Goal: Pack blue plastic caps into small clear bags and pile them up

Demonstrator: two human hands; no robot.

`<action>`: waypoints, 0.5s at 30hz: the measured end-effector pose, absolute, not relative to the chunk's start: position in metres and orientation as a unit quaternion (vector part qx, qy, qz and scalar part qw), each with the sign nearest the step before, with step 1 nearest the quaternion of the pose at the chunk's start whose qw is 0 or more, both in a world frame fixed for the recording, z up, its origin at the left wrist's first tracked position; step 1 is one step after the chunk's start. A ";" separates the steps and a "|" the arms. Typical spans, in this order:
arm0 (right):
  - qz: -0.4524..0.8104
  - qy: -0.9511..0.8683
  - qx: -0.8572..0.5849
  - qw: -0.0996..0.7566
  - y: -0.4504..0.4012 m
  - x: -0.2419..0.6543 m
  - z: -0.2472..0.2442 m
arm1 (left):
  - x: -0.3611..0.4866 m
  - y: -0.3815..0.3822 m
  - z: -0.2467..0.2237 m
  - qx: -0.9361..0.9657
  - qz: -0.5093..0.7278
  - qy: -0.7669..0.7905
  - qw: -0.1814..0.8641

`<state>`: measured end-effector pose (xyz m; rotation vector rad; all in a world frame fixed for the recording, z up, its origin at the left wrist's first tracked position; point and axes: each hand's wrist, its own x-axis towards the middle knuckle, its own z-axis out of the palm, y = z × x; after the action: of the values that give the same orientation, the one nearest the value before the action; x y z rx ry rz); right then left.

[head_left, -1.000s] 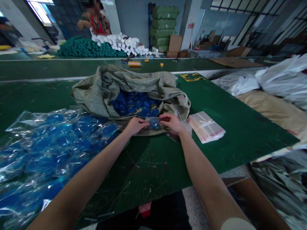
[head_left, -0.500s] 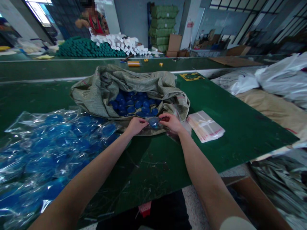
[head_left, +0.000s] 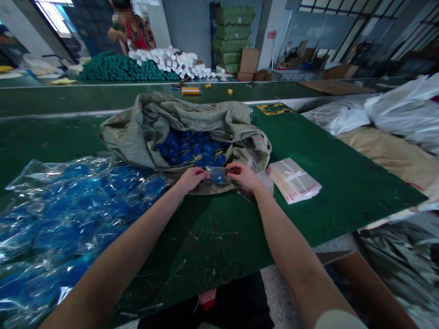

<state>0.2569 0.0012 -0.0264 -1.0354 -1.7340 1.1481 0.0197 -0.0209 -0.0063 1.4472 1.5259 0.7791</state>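
Note:
My left hand (head_left: 190, 179) and my right hand (head_left: 244, 176) pinch opposite sides of a small clear plastic bag (head_left: 219, 176) just in front of the sack's near rim. A round blue piece (head_left: 217, 176) sits inside that bag, between my hands. Behind them lies an open woven grey-green sack (head_left: 178, 116), its mouth folded back around many round blue pieces (head_left: 195, 151). To the left, a heap of blue pieces in clear bags (head_left: 78, 214) spreads over the green work table (head_left: 219, 233). A stack of flat clear bags (head_left: 294, 180) lies right of my right hand.
A second green bench (head_left: 103, 93) runs behind this table, with a person (head_left: 133, 29) beyond it at a heap of white boxes (head_left: 164, 59). White sacks (head_left: 401, 112) rest to the right, and a cardboard box (head_left: 370, 292) stands below the table's near right edge.
The small bag and the blue piece stay between my hands, with the bag's grip looking slightly shifted. The whole view has drifted a little, with the table and sack sitting slightly higher in the picture.

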 end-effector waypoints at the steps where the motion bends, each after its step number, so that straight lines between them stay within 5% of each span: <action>1: 0.454 -0.684 -0.410 0.398 0.001 0.257 -0.026 | 0.020 -0.021 -0.006 0.578 0.313 0.613 0.438; 15: 0.401 -0.708 -0.440 0.379 -0.006 0.250 -0.017 | 0.022 -0.025 -0.002 0.561 0.319 0.613 0.455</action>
<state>0.2499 -0.0061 -0.0168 -1.1238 -1.8088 1.0247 0.0223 -0.0255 -0.0018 1.3850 1.5120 0.7868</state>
